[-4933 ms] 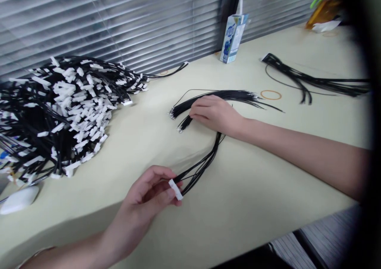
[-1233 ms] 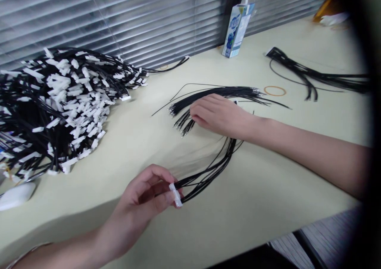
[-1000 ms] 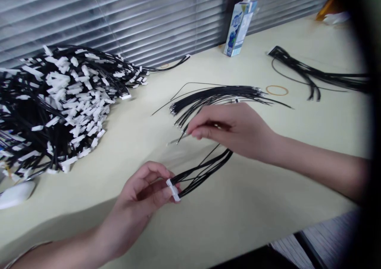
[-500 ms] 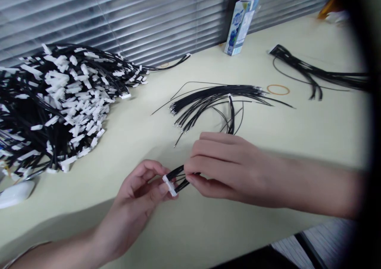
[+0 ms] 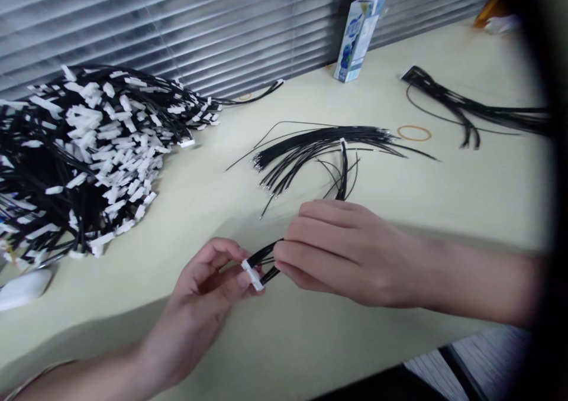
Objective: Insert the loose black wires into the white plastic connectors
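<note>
A white plastic connector (image 5: pixel 252 275) is pinched between the thumb and fingers of my left hand (image 5: pixel 213 306), near the middle of the table. Black wires (image 5: pixel 262 253) run from the connector into my right hand (image 5: pixel 341 253), whose fingers are closed around them; the fingertips hide the exact grip. Beyond my right hand the black wires rise to a small white connector (image 5: pixel 343 144) at their far end, with a few loose wire ends beside it. Just past it lies a fanned bundle of loose black wires (image 5: pixel 306 144) with metal tips.
A large heap of black cables with white connectors (image 5: pixel 106 146) fills the left side. A white rounded case (image 5: pixel 24 288) sits below it. Toward the back are a drink carton (image 5: pixel 357 40), a rubber band (image 5: pixel 414 133) and another black cable bundle (image 5: pixel 470 102). Window blinds (image 5: pixel 199 28) border the table.
My right hand has shifted very slightly, and the wires between my hands bow a little more. The far wire ends have swung slightly left. My left hand keeps its hold on the connector.
</note>
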Motion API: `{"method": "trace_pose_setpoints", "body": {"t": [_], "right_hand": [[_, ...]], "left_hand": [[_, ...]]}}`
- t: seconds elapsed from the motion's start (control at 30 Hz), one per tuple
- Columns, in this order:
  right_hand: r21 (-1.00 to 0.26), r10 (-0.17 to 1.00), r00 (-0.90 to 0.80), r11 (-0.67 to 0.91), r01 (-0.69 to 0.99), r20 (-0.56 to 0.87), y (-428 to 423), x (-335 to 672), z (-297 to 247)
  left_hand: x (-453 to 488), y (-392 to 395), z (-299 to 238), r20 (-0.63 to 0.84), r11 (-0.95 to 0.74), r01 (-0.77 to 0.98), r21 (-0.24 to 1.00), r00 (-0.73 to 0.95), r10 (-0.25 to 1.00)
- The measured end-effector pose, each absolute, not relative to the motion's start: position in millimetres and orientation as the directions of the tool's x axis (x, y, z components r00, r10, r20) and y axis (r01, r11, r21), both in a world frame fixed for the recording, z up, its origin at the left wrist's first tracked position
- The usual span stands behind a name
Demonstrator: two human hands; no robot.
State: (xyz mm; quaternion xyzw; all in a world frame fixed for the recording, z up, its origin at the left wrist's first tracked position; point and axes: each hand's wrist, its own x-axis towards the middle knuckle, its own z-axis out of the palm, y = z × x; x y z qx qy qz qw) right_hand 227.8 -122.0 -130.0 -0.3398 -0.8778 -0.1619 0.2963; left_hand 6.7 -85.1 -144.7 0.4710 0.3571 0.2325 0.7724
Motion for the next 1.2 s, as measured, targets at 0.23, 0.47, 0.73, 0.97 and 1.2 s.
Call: {"method": "trace_pose_setpoints", "body": {"t": [0.23, 0.47, 0.73, 0.97, 1.2], "right_hand": [[0.073, 0.528, -0.59, 0.704, 0.706, 0.61, -120.9, 227.8, -131.9], [-0.01, 0.568, -0.593, 0.727, 0.687, 0.571, -118.7, 226.5, -142.3], [-0.262, 0.649, -0.495, 0.722, 0.641, 0.578, -114.0, 222.4, -139.8], [-0.188, 0.781, -0.345, 0.498, 0.846, 0.521, -79.9, 261.2, -157.2], [-0.168, 0.841, -0.367, 0.46, 0.872, 0.398, -59.0, 286.4, -172.0]], "left_hand": [[6.3, -86.1, -143.0, -0.332, 0.439, -0.006, 0.898, 0.645, 0.688], [4.9, -86.5, -144.6, -0.354, 0.408, 0.056, 0.911, 0.615, 0.705], [4.8, -85.7, -145.8, -0.328, 0.396, 0.058, 0.917, 0.674, 0.662], [1.1, -86.5, -145.7, -0.36, 0.393, 0.115, 0.912, 0.682, 0.636], [2.6, -86.2, -144.3, -0.369, 0.396, 0.129, 0.909, 0.69, 0.622]]}}
